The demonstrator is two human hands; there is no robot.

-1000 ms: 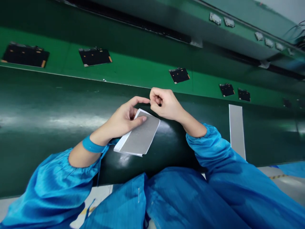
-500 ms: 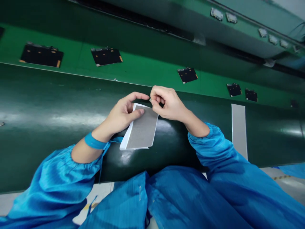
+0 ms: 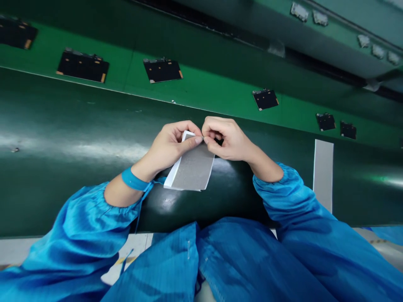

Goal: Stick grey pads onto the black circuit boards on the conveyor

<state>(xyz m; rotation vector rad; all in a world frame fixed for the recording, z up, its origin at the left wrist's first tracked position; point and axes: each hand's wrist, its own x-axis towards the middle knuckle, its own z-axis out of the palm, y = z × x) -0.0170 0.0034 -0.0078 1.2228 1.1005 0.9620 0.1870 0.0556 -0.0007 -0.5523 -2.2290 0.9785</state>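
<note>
My left hand holds a grey sheet with a white backing. Its thumb and forefinger are pinched together at the sheet's upper end. Fingertip to fingertip with it, my right hand is closed in a pinch, the other fingers curled in. A tiny piece seems to sit between the fingertips of both hands, mostly hidden by them. The sheet hangs tilted below the hands, over the dark green work surface.
Several black flat boards with small orange patches, one a nearby board, lie along the bright green strip beyond the work surface. A grey strip with a white edge lies at the right. Small pale parts sit on the upper ledge.
My left thumb and forefinger have closed and now meet the right fingertips; before, they were apart. The boards and surroundings have shifted rightward in view.
</note>
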